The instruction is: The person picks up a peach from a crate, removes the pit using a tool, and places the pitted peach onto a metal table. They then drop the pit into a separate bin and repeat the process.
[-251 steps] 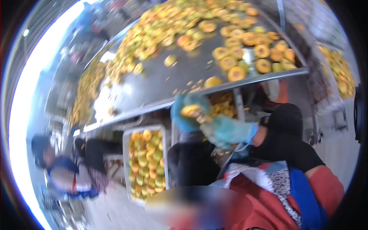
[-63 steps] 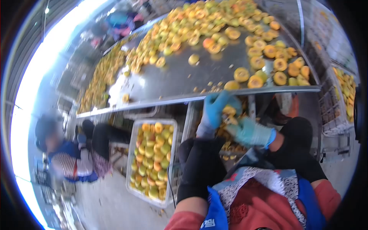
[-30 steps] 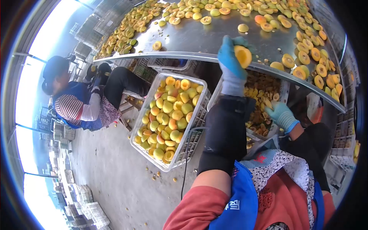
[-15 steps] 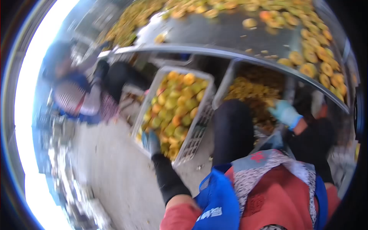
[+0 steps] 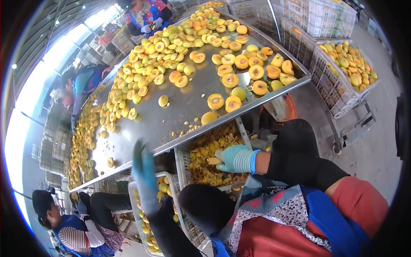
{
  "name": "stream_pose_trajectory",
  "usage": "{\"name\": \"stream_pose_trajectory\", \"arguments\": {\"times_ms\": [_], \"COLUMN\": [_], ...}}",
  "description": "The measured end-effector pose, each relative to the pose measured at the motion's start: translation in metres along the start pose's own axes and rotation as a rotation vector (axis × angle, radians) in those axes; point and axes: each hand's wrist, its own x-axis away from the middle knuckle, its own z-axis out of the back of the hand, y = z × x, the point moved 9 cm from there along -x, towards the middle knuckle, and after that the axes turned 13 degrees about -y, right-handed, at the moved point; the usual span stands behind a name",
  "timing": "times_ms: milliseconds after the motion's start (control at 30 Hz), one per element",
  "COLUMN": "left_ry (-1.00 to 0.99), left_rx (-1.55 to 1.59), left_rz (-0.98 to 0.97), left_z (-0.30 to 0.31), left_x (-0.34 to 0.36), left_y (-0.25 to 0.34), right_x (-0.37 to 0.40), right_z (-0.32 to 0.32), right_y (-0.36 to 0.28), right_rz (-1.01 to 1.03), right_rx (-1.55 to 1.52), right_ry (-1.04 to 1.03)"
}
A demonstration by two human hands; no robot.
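My right hand [image 5: 239,159], in a light blue glove with a striped cuff, is closed around a pale, wooden-looking piece [image 5: 214,161]; its other end is hidden in the fist. Beneath it is a crate [image 5: 183,168] of yellow fruit scraps [image 5: 204,159]. Smeared by motion, my gloved left hand [image 5: 145,177] is raised at the near edge of the metal table [image 5: 171,124]. Whether it holds anything is not clear. Below and beside it stands a white crate [image 5: 136,201] of whole yellow-green, peach-like fruit [image 5: 163,187]. Halved fruit [image 5: 230,80] with brown centres lies on the table.
Heaped fruit [image 5: 141,73] covers the table's far and left parts. Crates [image 5: 332,81] are stacked at the right, one full of fruit. An orange bucket [image 5: 290,107] stands under the table's right corner. Co-workers sit at lower left [image 5: 72,222] and the far end [image 5: 147,17].
The view has swung left and up, showing more of the table. My left hand has risen from the fruit crate to the table edge. My right hand stays over the scraps.
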Motion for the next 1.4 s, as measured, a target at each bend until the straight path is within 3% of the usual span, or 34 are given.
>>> {"name": "stream_pose_trajectory", "arguments": {"times_ms": [33,133,200,267,300,400,500,533,633,733,767,900,1000,1033,1133,1400], "left_ry": [-0.131,-0.263,-0.259,-0.454,-0.555,-0.612,-0.427,-0.377,-0.211,-0.217,-0.297,-0.127,-0.016,-0.038,0.042,0.176], "left_rx": [-0.068,-0.472,-0.663,-0.841,-0.928,-0.88,-0.159,0.006,0.388,0.872,0.942,0.999,0.648,0.896,1.017,0.733], "left_rz": [-0.079,-0.06,0.141,0.001,-0.067,-0.11,0.097,0.066,-0.033,-0.076,-0.145,-0.195,-0.299,-0.285,-0.247,-0.112], "left_z": [-0.028,-0.116,-0.16,-0.207,-0.226,-0.222,-0.177,-0.165,-0.134,-0.141,-0.148,-0.137,-0.124,-0.127,-0.128,-0.118], "left_x": [-0.04,-0.115,-0.157,-0.184,-0.184,-0.181,-0.161,-0.15,-0.116,-0.081,-0.067,-0.043,-0.031,-0.034,-0.03,-0.023], "left_y": [-0.002,0.015,-0.008,-0.058,-0.056,-0.041,-0.029,-0.017,-0.002,-0.013,0.001,-0.02,-0.024,-0.031,-0.035,-0.028], "right_x": [0.004,0.015,0.021,0.027,0.031,0.04,0.058,0.069,0.067,0.062,0.052,0.045,0.033,0.029,0.018,0.004], "right_z": [0.001,0.004,0.008,0.013,0.019,0.04,0.086,0.1,0.11,0.099,0.094,0.083,0.068,0.063,0.054,0.039], "right_y": [0.001,0.007,0.015,0.026,0.029,0.038,0.038,0.036,0.028,0.002,-0.001,-0.014,-0.019,-0.021,-0.024,-0.028], "right_rz": [0.011,0.024,0.023,0.023,0.023,-0.023,0.044,0.093,0.2,0.251,0.23,0.27,0.3,0.295,0.296,0.38], "right_rx": [0.005,0.048,0.071,0.078,0.08,0.018,-0.139,-0.202,-0.346,-0.226,-0.237,-0.23,-0.259,-0.27,-0.311,-0.407], "right_ry": [0.004,-0.011,-0.019,-0.014,0.025,0.096,0.551,0.729,0.843,0.875,0.758,0.692,0.653,0.634,0.58,0.548]}}
